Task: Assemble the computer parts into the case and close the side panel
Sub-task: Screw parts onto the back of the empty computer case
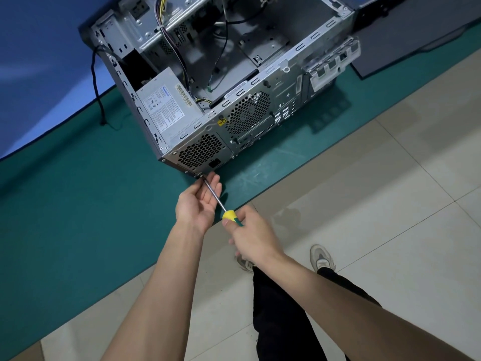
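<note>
An open grey computer case lies on its side on the green table mat, its rear panel facing me. The power supply sits in the near corner, with cables running deeper inside. My right hand grips the yellow-and-green handle of a screwdriver. Its metal shaft reaches up to a screw at the case's lower rear corner. My left hand lies palm up with relaxed fingers under the shaft, fingertips close to the screw.
A black cable trails from the case's left side over the mat. A dark flat panel lies at the upper right of the table. The table edge runs diagonally; tiled floor and my shoes are below it.
</note>
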A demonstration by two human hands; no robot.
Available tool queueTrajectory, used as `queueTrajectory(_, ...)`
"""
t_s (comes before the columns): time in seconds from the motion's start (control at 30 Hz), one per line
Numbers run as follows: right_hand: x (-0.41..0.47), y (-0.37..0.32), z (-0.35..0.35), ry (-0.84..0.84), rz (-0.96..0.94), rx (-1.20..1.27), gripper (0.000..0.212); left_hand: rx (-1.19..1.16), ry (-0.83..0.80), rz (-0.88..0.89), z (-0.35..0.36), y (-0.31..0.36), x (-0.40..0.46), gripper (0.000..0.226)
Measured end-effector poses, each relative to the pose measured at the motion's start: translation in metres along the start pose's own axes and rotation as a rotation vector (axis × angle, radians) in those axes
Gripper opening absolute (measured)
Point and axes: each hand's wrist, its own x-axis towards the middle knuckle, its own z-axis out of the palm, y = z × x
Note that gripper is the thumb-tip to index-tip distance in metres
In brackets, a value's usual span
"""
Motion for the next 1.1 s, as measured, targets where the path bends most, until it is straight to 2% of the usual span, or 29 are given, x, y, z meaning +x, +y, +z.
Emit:
queueTrajectory(0.4, -0.005, -0.003, 0.003, 0.035, -0.038, -0.024, 0.024, 0.088, 0.040, 0.073, 0.002, 0.001, -0.003, 0.016)
queueTrajectory(0.6, -0.004, -0.002, -0.001, 0.090, -0.116, -0.232, 0.026, 0.112, 0.025, 0.042, 0.003, 0.002, -0.002, 0.019)
queueTrajectory(0.67, -0.003, -0.003, -0.001, -0.020, -0.020, -0.020, 0.023, 0.152, -0.005, 0.008, 0.003, 0.002, -0.002, 0.024)
queueTrajectory(0.77, 0.001, -0.006, -0.007, -0.289, 0.224, 0.517, 0.024, 0.208, -0.059, -0.056, 0.008, 0.000, -0.003, 0.032)
queueTrajectory(0.83, 0.003, -0.004, -0.013, -0.393, 0.288, 0.656, 0.028, 0.197, -0.068, -0.058, 0.010, -0.003, -0.003, 0.031)
queueTrajectory(0.97, 0.007, 0.002, -0.020, -0.514, 0.334, 0.696, 0.037, 0.242, -0.030, 0.001, 0.010, -0.004, -0.002, 0.025)
queueTrajectory(1.03, 0.008, 0.003, -0.020, -0.497, 0.323, 0.659, 0.035, 0.283, -0.004, 0.014, 0.009, -0.002, 0.000, 0.022)
queueTrajectory(1.1, 0.010, 0.005, -0.016, -0.406, 0.261, 0.591, 0.024, 0.306, 0.024, 0.018, 0.009, -0.001, 0.001, 0.023)
